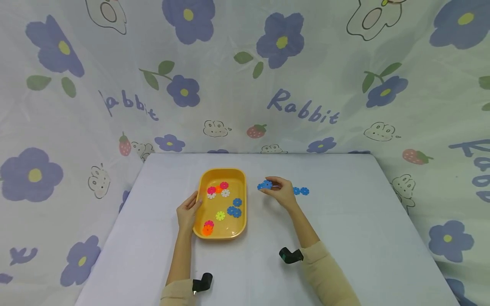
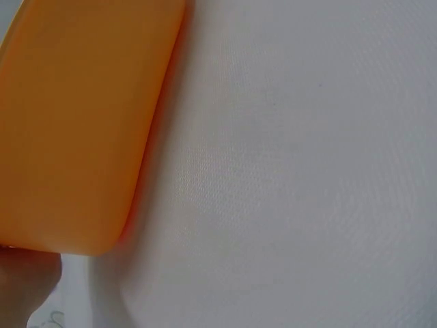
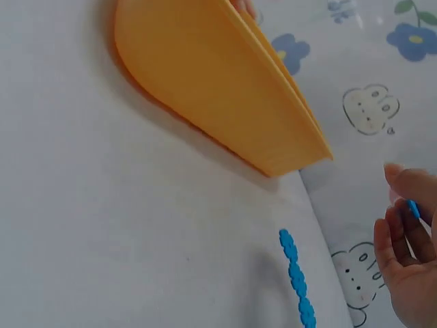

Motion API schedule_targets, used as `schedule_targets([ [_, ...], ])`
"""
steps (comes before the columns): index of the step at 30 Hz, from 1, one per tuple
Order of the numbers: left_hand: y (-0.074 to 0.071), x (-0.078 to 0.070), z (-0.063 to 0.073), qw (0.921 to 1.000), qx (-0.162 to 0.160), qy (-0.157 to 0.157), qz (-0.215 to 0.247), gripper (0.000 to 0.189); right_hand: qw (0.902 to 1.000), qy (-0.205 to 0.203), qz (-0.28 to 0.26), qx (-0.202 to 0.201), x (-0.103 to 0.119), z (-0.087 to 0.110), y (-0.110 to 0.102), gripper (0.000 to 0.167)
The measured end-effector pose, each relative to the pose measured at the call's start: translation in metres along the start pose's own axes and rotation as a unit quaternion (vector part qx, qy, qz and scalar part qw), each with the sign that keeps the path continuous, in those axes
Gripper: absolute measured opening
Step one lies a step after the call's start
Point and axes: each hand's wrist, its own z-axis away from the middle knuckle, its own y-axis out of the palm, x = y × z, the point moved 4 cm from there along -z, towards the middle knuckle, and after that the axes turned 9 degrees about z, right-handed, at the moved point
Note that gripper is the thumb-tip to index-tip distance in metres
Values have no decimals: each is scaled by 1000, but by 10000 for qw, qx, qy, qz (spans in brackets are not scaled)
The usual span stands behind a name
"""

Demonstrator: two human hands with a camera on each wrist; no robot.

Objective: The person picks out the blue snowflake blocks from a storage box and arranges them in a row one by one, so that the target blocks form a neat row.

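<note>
My left hand [image 1: 188,211] grips the left rim of a yellow plastic tray [image 1: 242,227], thumb over the edge. Low in the left wrist view, part of that hand [image 2: 27,283] meets the tray's outer wall [image 2: 82,130]. To the right of the tray, my right hand [image 1: 282,192] pinches a blue snowflake disc [image 1: 267,184]; in the right wrist view only a sliver of the disc [image 3: 413,208] shows between the fingers. Below that hand a row of joined blue discs [image 3: 297,277] lies on the table. From the head, my hand hides the row's middle, and its right end [image 1: 304,191] shows.
Inside the tray lie loose snowflake discs: several blue ones [image 1: 232,211], a yellow-green one [image 1: 220,216], pink [image 1: 223,185], white [image 1: 225,193] and orange ones [image 1: 207,230]. A white cloth covers the table [image 1: 268,272]. A printed curtain [image 1: 229,85] hangs behind and at the sides.
</note>
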Motion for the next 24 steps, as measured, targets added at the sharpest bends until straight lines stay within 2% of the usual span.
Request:
schedule_targets([
  [7,0,0,0,9999,-8,91,99,42,9996,10,-4,-272,13,11,-39,41],
  [19,0,0,-1,10000,-4,68,66,43,9927,307,448,-1075,-25,24,-98,39],
  [24,0,0,-1,9999,25,99,88,43,9875,476,731,-1310,-56,25,-115,41],
])
